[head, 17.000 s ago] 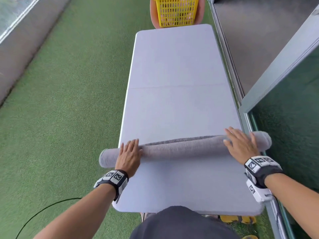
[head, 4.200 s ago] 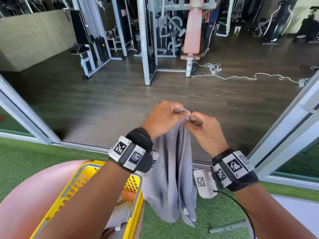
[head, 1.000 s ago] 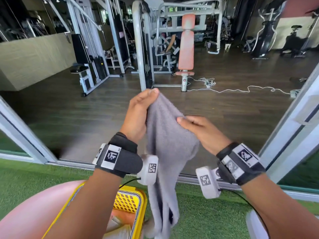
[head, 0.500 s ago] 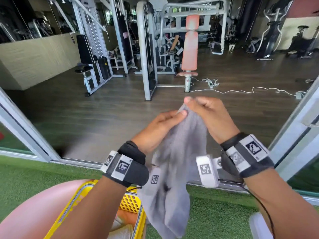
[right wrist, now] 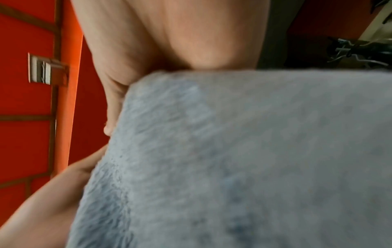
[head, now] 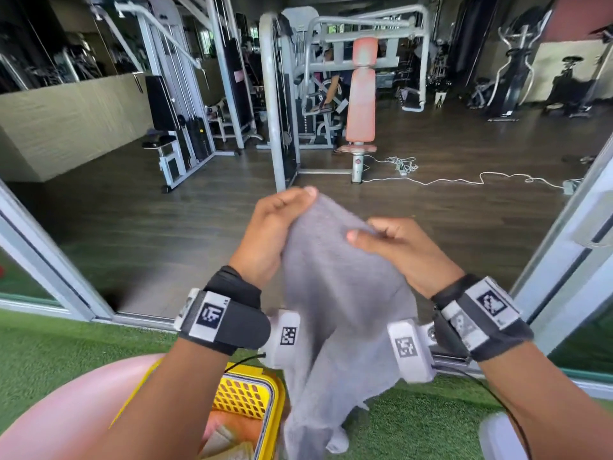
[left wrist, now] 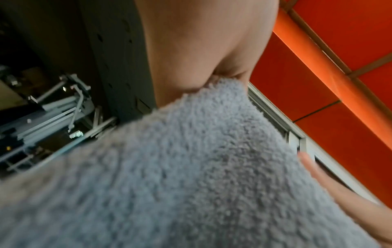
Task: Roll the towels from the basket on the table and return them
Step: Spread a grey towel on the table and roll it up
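A grey towel [head: 335, 293] hangs in the air between both hands, its lower end dangling beside the yellow basket [head: 252, 403]. My left hand [head: 282, 224] grips the towel's top edge at the higher left corner. Lower and to the right, my right hand [head: 374, 234] pinches the same top edge. The towel's fleecy surface [left wrist: 191, 167] fills the left wrist view, and the towel [right wrist: 244, 159] also covers most of the right wrist view, under the palm. The basket holds folded light-coloured cloth [head: 229, 443].
The basket sits on a pink ball-like seat [head: 66, 410] on green turf [head: 414, 423]. A sliding-door track [head: 139, 318] lies ahead, with gym machines [head: 361, 94] and a white cable [head: 464, 180] on the wooden floor beyond. A white table corner [head: 497, 436] shows at lower right.
Over the last half second my hands have drawn apart along the towel's top edge; the left rose and the right dropped lower, spreading the cloth wider.
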Motion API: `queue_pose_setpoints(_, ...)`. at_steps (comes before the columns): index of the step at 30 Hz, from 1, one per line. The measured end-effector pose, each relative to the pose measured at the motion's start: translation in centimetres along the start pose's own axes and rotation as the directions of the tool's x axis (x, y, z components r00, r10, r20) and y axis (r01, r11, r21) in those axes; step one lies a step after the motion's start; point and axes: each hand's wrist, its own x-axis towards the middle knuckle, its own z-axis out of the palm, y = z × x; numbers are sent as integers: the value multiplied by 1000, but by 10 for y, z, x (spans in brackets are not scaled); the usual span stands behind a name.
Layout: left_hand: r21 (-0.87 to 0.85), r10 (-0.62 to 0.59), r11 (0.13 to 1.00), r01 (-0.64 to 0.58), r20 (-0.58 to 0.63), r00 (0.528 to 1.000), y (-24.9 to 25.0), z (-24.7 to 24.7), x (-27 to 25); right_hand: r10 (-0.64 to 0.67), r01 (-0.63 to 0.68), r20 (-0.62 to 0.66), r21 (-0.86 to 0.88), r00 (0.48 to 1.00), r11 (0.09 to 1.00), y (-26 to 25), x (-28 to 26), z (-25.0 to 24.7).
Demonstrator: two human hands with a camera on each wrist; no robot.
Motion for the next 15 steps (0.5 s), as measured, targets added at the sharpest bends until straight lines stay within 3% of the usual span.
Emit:
queue_pose_setpoints(2,-29,-13,1000,13,-4,1000,-1,-5,2,48,-49,34,47,998,998,3,-6,4)
queue_pose_setpoints(5,127,-95,990,69,212,973,-14,12,-7,-100,110,-115,89,988,990,-12,8,1)
queue_pose_setpoints(6,140,-101,988,72,217,971,-15,17,-7,-132,146,-151,86,980,985,-18,13,1)
queue_pose_setpoints(8,41,-65,997,62,81,995,-8,13,-4,-121,129,-120,56,985,990,-14,14,2)
queue_pose_setpoints(10,-107,-31,994,20,-104,994,-2,-3,3,-20,20,-20,-10,1000,1000,2,3,5)
queue_pose_setpoints(11,-121,-31,993,15,-129,991,-2,-9,4,18,-17,10,-37,1000,999,9,-3,6)
queue_pose_setpoints(12,-80,-33,996,25,-99,995,-4,-9,2,35,-35,17,-43,999,998,9,-4,4)
queue_pose_setpoints(15,79,-105,993,91,189,976,-13,13,-12,-107,106,-67,-13,992,994,-15,5,-3)
